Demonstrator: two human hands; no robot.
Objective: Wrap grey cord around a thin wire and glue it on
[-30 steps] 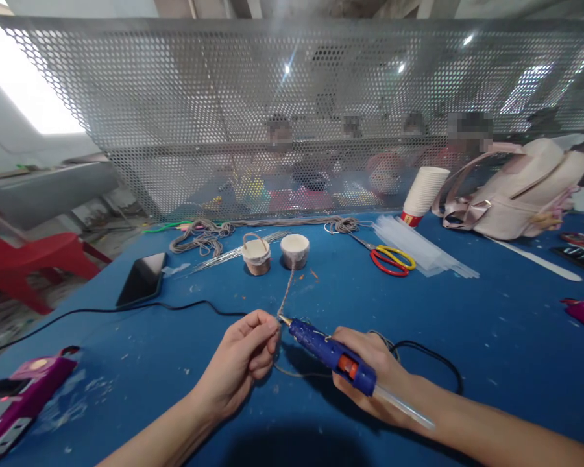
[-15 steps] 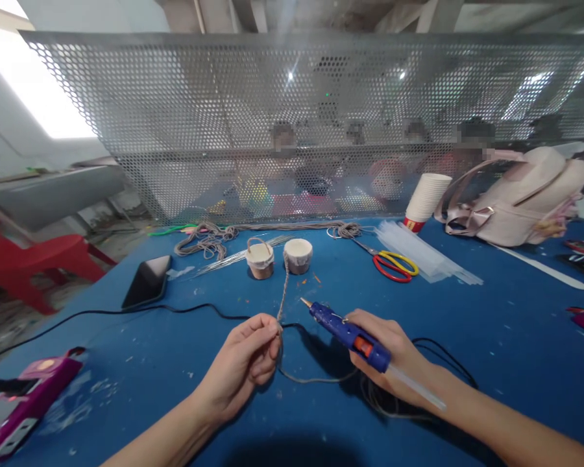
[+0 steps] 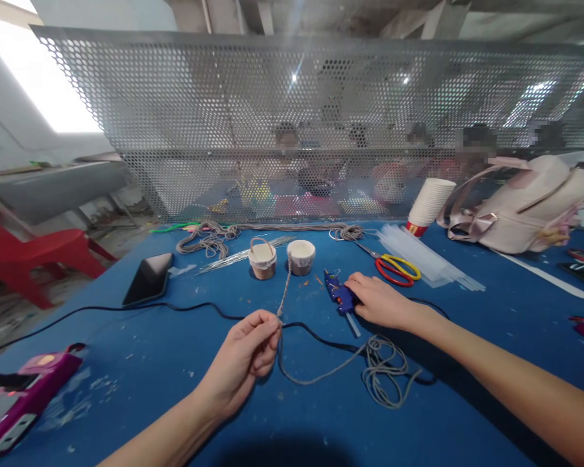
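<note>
My left hand pinches a grey cord between thumb and fingers. From the pinch a twisted length of it runs up to a small cord-wrapped cup with a white rim. The loose end trails right into a tangled coil. My right hand is closed on the blue hot glue gun, low at the table, with a clear glue stick poking from its back. Left of the cup stands a similar small basket with an arched handle.
Red-and-yellow scissors, clear plastic sheets, stacked paper cups and a pale backpack lie to the right. At left are a phone and a purple power strip. A perforated metal screen rises behind; people sit beyond it.
My right hand has carried the glue gun forward and down to the table, turning it flatter. The cord coil beneath is now uncovered. My left hand keeps its pinch in nearly the same place.
</note>
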